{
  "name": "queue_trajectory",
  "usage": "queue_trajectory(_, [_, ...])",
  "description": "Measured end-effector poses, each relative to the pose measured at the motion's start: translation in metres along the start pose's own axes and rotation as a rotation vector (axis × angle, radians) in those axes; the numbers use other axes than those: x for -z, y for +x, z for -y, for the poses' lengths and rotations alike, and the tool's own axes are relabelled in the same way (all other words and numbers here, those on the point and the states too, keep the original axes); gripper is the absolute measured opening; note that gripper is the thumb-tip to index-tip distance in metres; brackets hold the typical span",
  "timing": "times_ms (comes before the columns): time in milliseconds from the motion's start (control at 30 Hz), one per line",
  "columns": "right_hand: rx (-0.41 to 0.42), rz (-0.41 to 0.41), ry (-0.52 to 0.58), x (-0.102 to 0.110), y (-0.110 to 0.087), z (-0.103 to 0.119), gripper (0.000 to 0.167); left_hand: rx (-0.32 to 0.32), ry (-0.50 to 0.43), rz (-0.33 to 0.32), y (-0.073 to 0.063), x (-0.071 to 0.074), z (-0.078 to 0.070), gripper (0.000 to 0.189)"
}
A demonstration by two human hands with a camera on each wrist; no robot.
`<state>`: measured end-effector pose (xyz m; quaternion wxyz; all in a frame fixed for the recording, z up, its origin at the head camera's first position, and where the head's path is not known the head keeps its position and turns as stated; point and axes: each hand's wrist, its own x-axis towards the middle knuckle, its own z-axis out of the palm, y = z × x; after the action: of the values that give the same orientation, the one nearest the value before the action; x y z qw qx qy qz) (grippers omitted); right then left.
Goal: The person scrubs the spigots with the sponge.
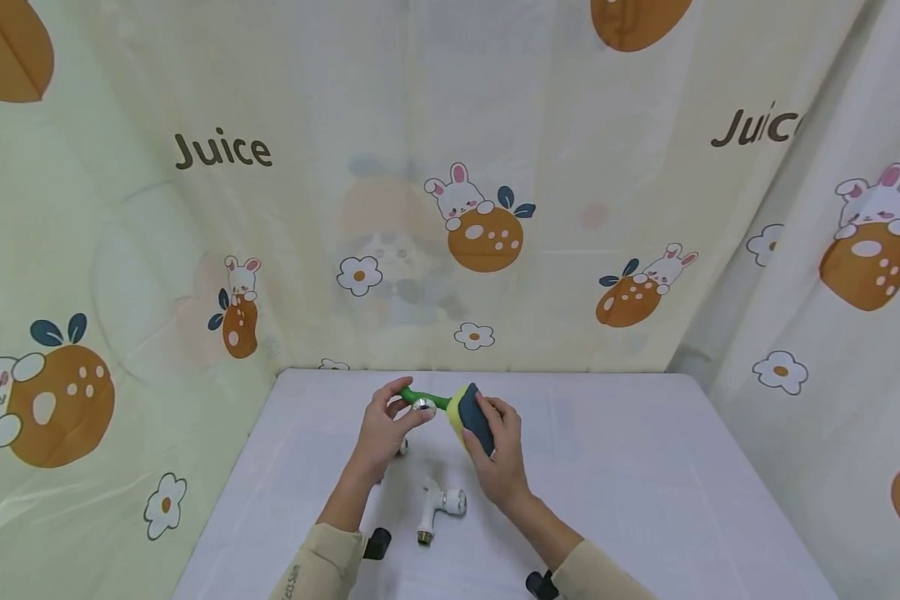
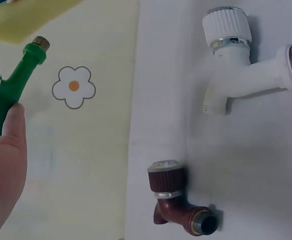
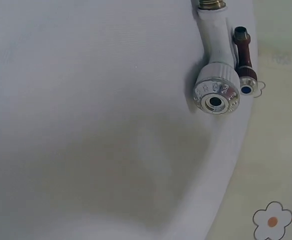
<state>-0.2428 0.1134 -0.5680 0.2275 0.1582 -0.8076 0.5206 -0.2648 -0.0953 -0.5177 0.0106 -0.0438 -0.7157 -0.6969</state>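
My left hand [image 1: 378,429] grips a green water tap [image 2: 15,85] by its body, with the thumb along its side in the left wrist view. The tap's brass-threaded end points toward a two-layer sponge [image 1: 476,421], yellow and dark blue. That sponge is held by my right hand [image 1: 502,458], thumb on one side and fingers on the other. In the head view the sponge's yellow side meets the green tap's end. Below the hands a white tap [image 1: 432,506] lies on the table. A dark red tap [image 2: 173,205] lies beside it, mostly behind my left hand in the head view.
The white-covered table [image 1: 607,492] extends to both sides of the hands. A printed curtain [image 1: 307,250] hangs along its back edge and sides. Black wrist mounts [image 1: 377,543] sit near the sleeves.
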Motion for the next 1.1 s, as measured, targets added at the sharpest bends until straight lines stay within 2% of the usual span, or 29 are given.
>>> queue_trajectory(133, [0.213, 0.021, -0.085, -0.003, -0.003, 0.003, 0.066, 0.008, -0.076, 0.041, 0.002, 0.001, -0.001, 0.066])
queue_trajectory(233, [0.276, 0.013, -0.127, -0.003, -0.002, 0.005, 0.067, 0.018, -0.075, 0.088, 0.002, 0.003, -0.003, 0.063])
queue_trajectory(300, [0.291, 0.008, -0.145, -0.003, -0.002, 0.006, 0.066, 0.039, -0.044, 0.109, 0.001, 0.005, -0.004, 0.060])
queue_trajectory(500, [0.321, 0.021, -0.200, -0.001, 0.001, 0.006, 0.063, 0.108, 0.125, 0.166, 0.000, 0.012, -0.005, 0.052])
queue_trajectory(600, [0.339, 0.027, -0.218, 0.000, 0.001, 0.006, 0.063, 0.118, 0.187, 0.199, 0.001, 0.013, -0.006, 0.053])
queue_trajectory(733, [0.365, 0.033, -0.248, 0.001, 0.002, 0.003, 0.063, 0.095, 0.241, 0.235, 0.001, 0.016, -0.008, 0.053])
queue_trajectory(967, [0.434, 0.042, -0.302, 0.004, 0.003, -0.001, 0.061, 0.049, 0.376, 0.258, 0.002, 0.023, -0.013, 0.057])
queue_trajectory(1100, [0.450, 0.039, -0.309, 0.004, 0.003, -0.003, 0.061, 0.012, 0.394, 0.298, 0.003, 0.025, -0.016, 0.058])
